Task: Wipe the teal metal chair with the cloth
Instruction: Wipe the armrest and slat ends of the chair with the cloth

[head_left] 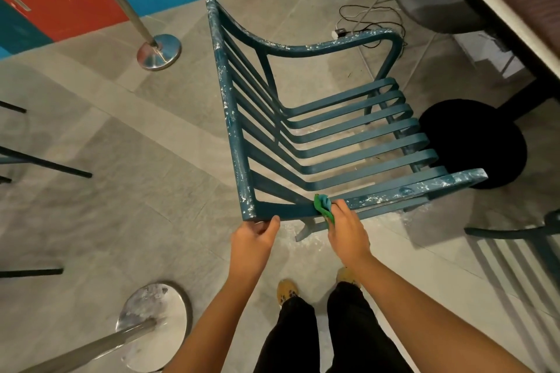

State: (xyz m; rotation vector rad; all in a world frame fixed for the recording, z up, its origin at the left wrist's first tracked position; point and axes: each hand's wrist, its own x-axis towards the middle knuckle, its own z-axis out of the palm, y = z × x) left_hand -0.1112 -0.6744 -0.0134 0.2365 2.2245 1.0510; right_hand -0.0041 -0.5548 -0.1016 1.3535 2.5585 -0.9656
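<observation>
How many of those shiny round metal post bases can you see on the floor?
2: one post base stands upper left near the lockers, the other post base at bottom left beside the person's left arm. More may lie out of view.

Teal metal chair [333,142] upright on floor, seen from above — slatted seat and back, curved tube armrests both sides. Paint chipped, white specks thick along back's top rail and both armrests; slats look cleaner. Cloth [323,206] small, bunched, green with pale blue patch — pressed against near armrest close to where it joins back corner, partly hidden, only upper folds showing.
</observation>
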